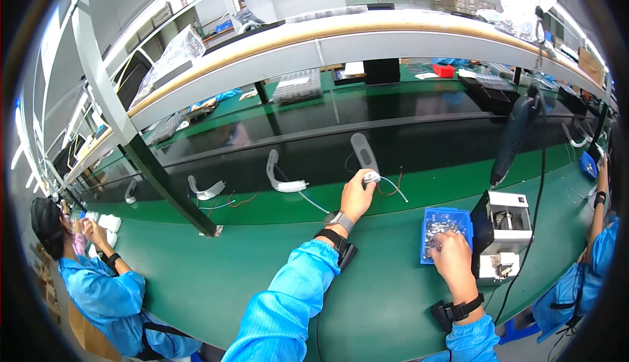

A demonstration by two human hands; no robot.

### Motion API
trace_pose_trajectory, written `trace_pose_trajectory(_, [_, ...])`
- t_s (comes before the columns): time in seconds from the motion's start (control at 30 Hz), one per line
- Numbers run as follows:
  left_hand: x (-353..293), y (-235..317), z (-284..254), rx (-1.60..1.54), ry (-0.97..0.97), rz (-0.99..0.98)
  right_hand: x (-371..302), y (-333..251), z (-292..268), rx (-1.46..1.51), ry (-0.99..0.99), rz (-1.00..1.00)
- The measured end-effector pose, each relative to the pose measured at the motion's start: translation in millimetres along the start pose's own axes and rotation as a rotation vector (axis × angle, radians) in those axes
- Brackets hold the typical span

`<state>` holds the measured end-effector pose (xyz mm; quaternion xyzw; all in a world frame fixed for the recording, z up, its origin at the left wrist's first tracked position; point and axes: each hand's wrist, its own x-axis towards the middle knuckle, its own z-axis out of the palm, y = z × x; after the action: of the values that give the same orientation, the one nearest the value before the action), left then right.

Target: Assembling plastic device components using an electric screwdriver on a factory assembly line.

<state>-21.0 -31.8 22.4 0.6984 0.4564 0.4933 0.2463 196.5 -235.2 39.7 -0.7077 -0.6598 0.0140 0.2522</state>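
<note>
My left hand [357, 195] is closed round the lower end of a grey curved plastic part [362, 150] at the edge of the dark belt. A white wire and a red wire trail from it to the right. My right hand [451, 257] dips into a blue bin [424, 231] filled with small shiny metal pieces [443, 223]. Its fingers are curled together among the pieces; what they grip is too small to make out. Just right of the bin stands a small white and black bench machine [510, 221], with a dark electric screwdriver [514, 136] hanging above it.
Similar curved white parts [286, 185] with wires lie along the belt [406, 146] to the left. A metal shelf post [167, 182] rises from the green table [262, 264]. Co-workers in blue sit at the left [101, 290] and right edges. A shelf runs overhead.
</note>
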Motion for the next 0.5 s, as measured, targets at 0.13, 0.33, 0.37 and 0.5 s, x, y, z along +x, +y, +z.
trace_pose_trajectory(0.13, [-14,-13,-18,-0.071,-0.038,-0.003,5,-6,12,0.092,0.013,0.019])
trace_pose_trajectory(0.33, [-39,2,-66,0.061,-0.105,-0.024,10,4,12,0.161,0.136,0.044])
trace_pose_trajectory(0.37, [-41,-9,-84,0.162,-0.082,0.046,7,-1,13,0.194,0.150,0.040])
trace_pose_trajectory(0.5, [-23,-67,-161,0.421,0.173,0.161,9,-6,16,0.164,0.130,-0.014])
